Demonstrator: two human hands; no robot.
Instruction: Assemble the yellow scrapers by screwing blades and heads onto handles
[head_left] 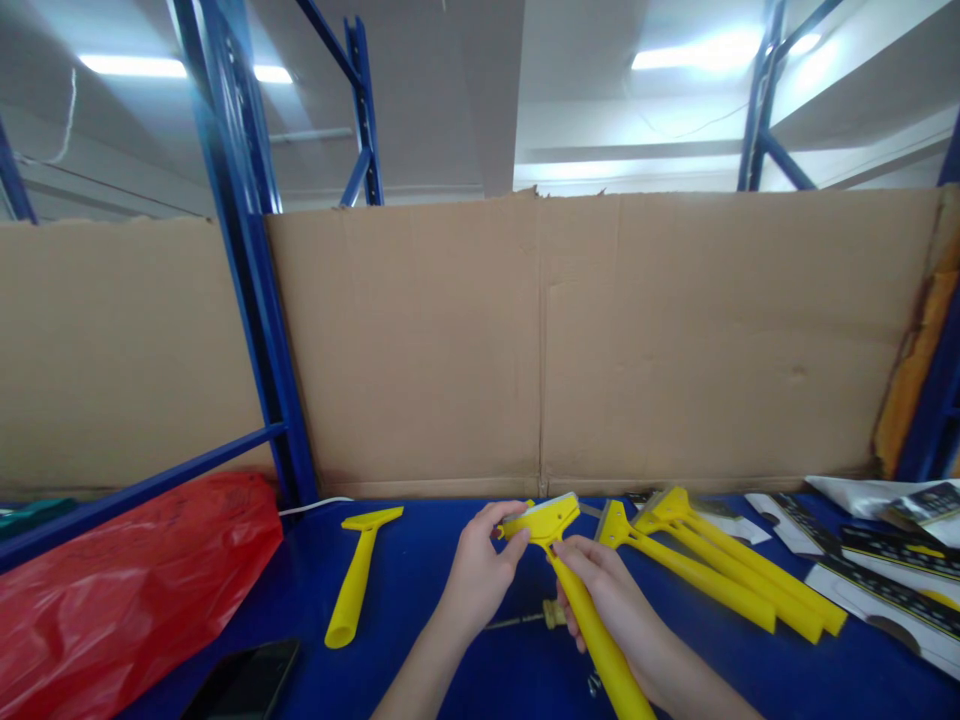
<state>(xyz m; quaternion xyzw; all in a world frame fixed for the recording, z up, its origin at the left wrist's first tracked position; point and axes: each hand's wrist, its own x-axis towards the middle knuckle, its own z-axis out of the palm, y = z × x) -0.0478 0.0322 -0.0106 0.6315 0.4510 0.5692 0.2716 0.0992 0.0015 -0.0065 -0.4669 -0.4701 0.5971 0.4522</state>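
Observation:
A yellow scraper [600, 640] with a long tubular handle and a pale blade edge is held up in front of me, head tilted up to the right. My left hand [480, 570] pinches the left end of its head between thumb and fingers. My right hand [611, 595] is wrapped around the neck and upper handle. Below my hands shows a thin shaft with a dull yellow handle, which looks like a screwdriver [553, 613], partly hidden by my right hand. Small metal pieces [594, 685], perhaps screws, lie beside the scraper's handle.
Several yellow scrapers [720, 590] lie to the right, near black-and-white packaging sleeves [885, 600]. Left of my hands lies a yellow scraper body [356, 580]. A phone [244, 680] and a red plastic bag [150, 590] are farther left. Cardboard [420, 350] walls the back of the blue table [420, 560].

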